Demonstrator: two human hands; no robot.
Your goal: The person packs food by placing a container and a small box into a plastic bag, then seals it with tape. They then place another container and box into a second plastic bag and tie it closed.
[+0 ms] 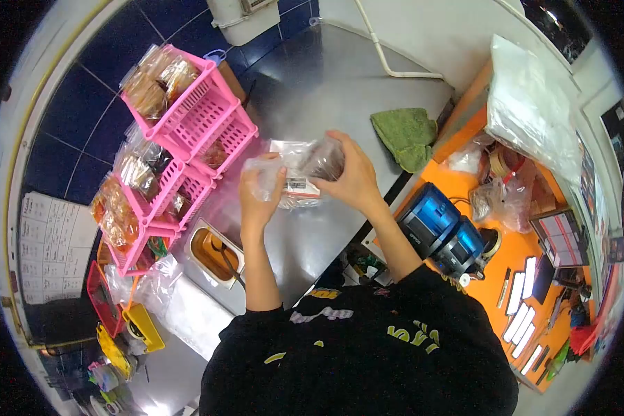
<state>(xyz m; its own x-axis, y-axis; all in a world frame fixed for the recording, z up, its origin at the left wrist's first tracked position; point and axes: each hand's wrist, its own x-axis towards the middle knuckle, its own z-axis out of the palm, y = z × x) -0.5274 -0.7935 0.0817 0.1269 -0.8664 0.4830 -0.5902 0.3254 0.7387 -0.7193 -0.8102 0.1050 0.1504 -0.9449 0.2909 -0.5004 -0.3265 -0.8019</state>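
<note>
My left hand [260,201] is closed around a crumpled clear plastic bag [265,177]. Over on the right, my right hand [357,177] grips a clear bag of dark contents [324,159]; what is inside cannot be made out. Both hands are raised above the steel table [305,83]. Between and below them lies a clear-wrapped packet [299,184] with a white printed label and reddish edges, partly covered by the hands and bags.
Stacked pink baskets [197,132] with bagged goods stand at the left. Near them is a metal tray [215,253] of orange-brown contents with a utensil. A green cloth [405,139] lies right. Beyond the table edge, a blue-black printer [440,225] sits on an orange desk [489,291].
</note>
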